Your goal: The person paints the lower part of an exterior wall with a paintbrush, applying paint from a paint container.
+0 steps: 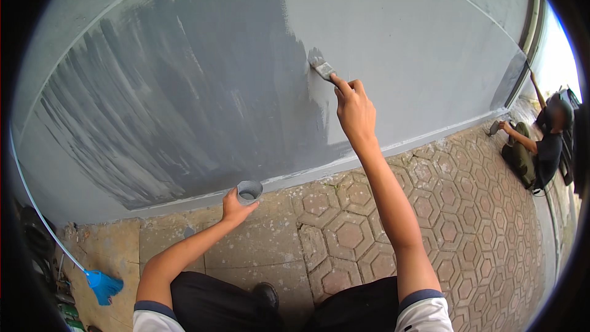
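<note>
My right hand [356, 110] is closed around the handle of a paintbrush [323, 69], its bristles touching the wall beside a small fresh patch of dark grey paint. Low in front of the wall, my left hand [235, 208] grips a small cup [250, 192] with grey paint inside. The wall [418, 49] is light grey on the right. Dark grey paint [239, 74] covers its middle, and to the left this breaks into thin streaks with the lighter grey showing through.
A blue broom [103, 286] with a long pale handle leans at the left. Hexagonal paving [430, 209] spreads to the right, plain slabs [258, 246] below me. At the far right another person [541, 141] sits low by the wall, holding a small container. Dark clutter lines the left edge.
</note>
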The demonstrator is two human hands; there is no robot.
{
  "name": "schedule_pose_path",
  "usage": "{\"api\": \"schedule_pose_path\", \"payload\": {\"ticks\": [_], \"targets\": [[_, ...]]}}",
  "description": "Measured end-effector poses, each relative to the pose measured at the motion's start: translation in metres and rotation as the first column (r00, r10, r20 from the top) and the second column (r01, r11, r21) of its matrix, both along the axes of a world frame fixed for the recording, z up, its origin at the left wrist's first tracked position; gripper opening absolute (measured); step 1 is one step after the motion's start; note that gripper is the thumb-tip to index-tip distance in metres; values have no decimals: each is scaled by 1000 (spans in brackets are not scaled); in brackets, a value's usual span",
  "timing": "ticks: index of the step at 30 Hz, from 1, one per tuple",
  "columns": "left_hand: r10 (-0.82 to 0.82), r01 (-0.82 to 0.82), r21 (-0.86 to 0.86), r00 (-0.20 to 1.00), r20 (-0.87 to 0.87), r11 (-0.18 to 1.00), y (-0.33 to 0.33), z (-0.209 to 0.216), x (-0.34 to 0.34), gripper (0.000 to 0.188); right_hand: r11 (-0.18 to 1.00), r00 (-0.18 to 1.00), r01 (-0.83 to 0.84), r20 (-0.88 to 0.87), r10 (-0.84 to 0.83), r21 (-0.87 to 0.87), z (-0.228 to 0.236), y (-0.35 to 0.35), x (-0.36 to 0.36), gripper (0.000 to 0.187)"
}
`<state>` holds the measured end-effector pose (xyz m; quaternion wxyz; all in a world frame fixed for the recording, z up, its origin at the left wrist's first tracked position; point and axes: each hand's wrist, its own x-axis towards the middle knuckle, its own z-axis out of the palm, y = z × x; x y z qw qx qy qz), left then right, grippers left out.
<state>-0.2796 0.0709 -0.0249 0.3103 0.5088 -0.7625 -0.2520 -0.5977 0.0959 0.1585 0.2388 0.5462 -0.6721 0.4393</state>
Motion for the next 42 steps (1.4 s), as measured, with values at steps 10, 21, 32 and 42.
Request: {"api": "schedule_pose_path", "payload": {"ticks": [10, 21, 32, 42], "targets": [[21, -21, 20, 1000, 0, 1000, -2, -3, 9, 53, 763, 998, 60, -60, -28, 644, -118, -1, -12, 17], [-48, 47, 75, 999, 9, 996, 1, -7, 12, 55, 968, 998, -12, -67, -5, -250, 40, 1, 22, 35], [19, -22, 84, 999, 37, 996, 5, 4, 16, 53, 818, 979, 87, -199, 34, 568, -171, 10, -15, 54], [-20, 18, 77, 1000, 22, 997, 3, -2, 15, 53, 901, 984, 133, -161, -72, 412, -60, -6, -31, 18]]}}
